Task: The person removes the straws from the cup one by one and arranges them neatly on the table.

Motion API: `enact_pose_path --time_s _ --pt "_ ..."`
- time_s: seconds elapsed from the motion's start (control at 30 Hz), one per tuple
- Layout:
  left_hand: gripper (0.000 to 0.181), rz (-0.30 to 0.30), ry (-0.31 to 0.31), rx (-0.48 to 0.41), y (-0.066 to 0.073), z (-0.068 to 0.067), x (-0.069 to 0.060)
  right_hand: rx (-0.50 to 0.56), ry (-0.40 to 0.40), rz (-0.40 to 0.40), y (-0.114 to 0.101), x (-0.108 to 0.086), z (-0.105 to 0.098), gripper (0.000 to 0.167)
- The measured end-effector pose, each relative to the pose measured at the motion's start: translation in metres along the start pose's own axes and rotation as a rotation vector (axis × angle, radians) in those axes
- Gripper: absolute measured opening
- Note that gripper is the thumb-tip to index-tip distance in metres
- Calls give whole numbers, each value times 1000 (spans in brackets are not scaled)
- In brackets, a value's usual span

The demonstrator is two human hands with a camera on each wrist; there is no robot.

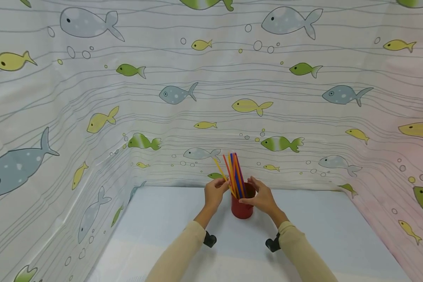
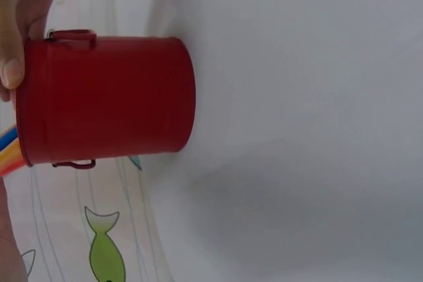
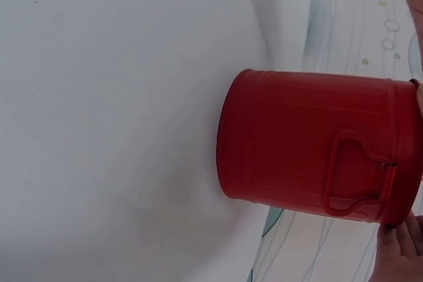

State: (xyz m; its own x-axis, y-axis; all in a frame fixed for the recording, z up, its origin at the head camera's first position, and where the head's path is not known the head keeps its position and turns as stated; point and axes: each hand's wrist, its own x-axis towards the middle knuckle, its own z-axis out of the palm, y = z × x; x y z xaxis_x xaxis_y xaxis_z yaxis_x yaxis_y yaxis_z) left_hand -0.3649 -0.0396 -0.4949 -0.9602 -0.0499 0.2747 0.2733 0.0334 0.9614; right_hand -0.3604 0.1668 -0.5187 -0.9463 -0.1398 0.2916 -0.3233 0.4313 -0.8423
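A red metal bucket [image 1: 242, 209] with small side handles stands upright on the table, also large in the left wrist view [image 2: 112, 97] and the right wrist view [image 3: 304, 143]. Long thin sticks [image 1: 237, 174] in orange, red, blue, purple and yellow lean out of its top. My left hand [image 1: 214, 194], left of the rim, pinches a yellow stick [image 1: 220, 168] that tilts outward to the left; its lower end is among the others. My right hand [image 1: 263, 199] grips the rim from the right, thumb in front and fingers behind. The bucket's inside is mostly hidden.
The pale table [image 1: 155, 227] extends around the bucket. A sheet printed with fish [image 1: 246, 86] rises behind it and along both sides. A black wrist strap piece shows at each sleeve [image 1: 183, 246].
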Motion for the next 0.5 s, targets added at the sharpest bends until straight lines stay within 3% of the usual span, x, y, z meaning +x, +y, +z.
enact_pose_path --time_s 0.2,0.37,0.5 --pt "25 29 -32 -22 13 -5 6 4 -14 7 -4 2 0 109" --pt "24 121 -62 12 45 -10 1 3 -7 16 -6 2 -1 109" --pt "19 180 -36 37 66 -12 -7 5 -16 41 -4 0 0 109"
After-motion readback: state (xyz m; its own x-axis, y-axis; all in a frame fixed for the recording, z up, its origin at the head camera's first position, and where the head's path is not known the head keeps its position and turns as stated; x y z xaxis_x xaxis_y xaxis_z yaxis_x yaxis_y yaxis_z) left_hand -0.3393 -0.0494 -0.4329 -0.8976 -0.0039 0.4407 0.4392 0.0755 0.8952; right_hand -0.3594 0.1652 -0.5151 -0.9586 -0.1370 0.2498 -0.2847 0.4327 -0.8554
